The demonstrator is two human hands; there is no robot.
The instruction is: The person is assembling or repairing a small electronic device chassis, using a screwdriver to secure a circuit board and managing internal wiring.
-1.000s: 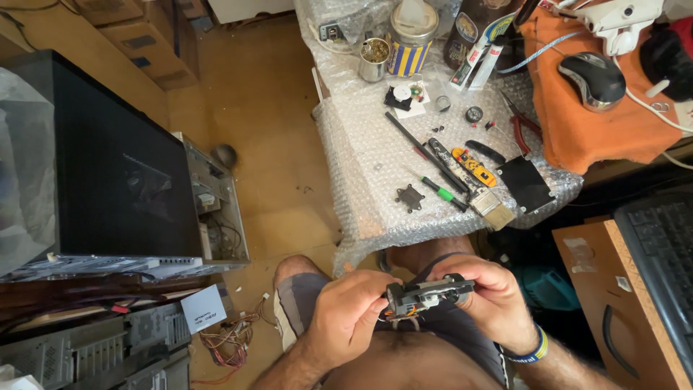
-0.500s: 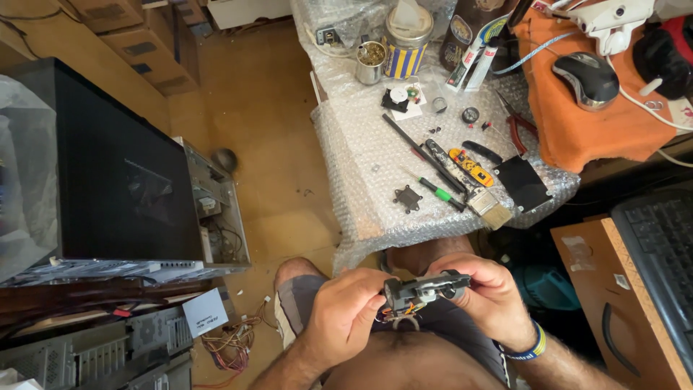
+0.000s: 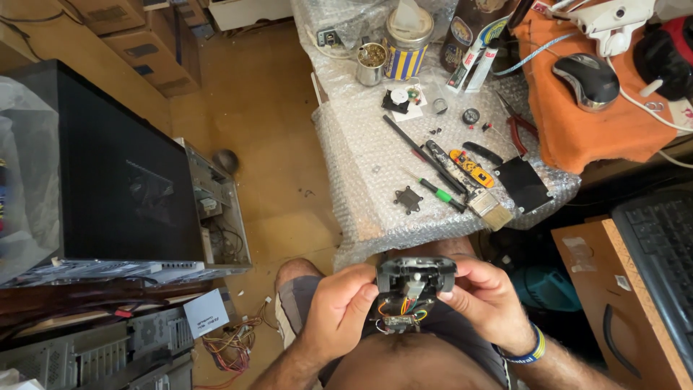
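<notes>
Both of my hands hold a small black electronic device over my lap, its casing opened. Coloured wires and a small circuit board hang from its underside. My left hand grips its left side with the thumb on the casing. My right hand grips its right side; a blue and yellow band circles that wrist. The device sits just below the front edge of the bubble-wrap covered table.
On the bubble wrap lie screwdrivers, a brush, red pliers, a black plate and small parts. Cans stand behind. A mouse rests on orange cloth. A computer case lies at left, a keyboard at right.
I have turned the device in my hands: it lay lengthwise with its side toward me, and now its end faces up with the wires and board hanging below.
</notes>
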